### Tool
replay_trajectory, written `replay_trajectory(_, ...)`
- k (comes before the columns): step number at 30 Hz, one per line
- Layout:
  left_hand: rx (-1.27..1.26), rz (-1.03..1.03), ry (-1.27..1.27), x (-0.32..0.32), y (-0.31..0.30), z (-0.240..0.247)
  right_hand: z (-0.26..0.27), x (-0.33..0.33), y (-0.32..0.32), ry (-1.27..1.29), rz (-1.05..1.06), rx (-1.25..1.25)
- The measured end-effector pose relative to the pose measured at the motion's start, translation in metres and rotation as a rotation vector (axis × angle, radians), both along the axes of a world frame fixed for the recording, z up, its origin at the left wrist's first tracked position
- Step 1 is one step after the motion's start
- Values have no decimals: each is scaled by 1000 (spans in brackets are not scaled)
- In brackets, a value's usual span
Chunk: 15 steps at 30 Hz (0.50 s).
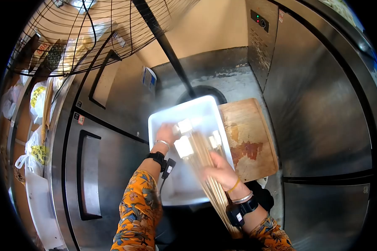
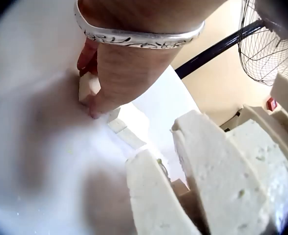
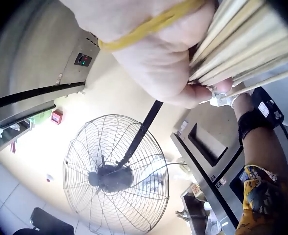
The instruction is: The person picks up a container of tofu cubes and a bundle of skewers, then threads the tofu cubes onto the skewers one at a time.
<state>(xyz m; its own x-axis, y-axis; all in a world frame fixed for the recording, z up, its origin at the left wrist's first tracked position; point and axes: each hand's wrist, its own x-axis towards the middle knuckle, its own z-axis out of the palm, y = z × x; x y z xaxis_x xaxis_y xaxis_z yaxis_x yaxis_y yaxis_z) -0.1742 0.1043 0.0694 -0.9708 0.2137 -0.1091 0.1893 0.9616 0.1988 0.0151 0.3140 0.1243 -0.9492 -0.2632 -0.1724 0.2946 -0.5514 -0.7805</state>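
My right hand [image 1: 223, 172] grips a bundle of thin bamboo skewers [image 1: 215, 190], which slants up over a white plastic tub [image 1: 176, 190]. White tofu blocks [image 1: 183, 146] sit on the far ends of the skewers, somewhat blurred in the head view. Inside the tub, my left hand [image 1: 166, 133] reaches down to the left of the bundle. The left wrist view shows its thumb and fingers pinching a small tofu block [image 2: 88, 87] at the tub's bottom. Another tofu piece [image 2: 127, 125] lies beside that hand, and large skewered blocks [image 2: 217, 171] fill the lower right.
A stained wooden board [image 1: 249, 138] lies right of the tub. Steel cabinets stand left [image 1: 109, 167] and right [image 1: 318, 100]. A wire-caged fan [image 3: 117, 174] on a black pole rises behind the tub. Plastic bags [image 1: 35, 150] sit on the left shelf.
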Motion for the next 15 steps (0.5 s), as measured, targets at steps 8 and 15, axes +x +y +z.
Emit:
replay_trajectory(8,-3,82,-170,1,1,11,-2,0,2,-110,36,-11)
replay_trajectory(15,19,124,3,10,3,3,-5,-3,2,-21,52,52)
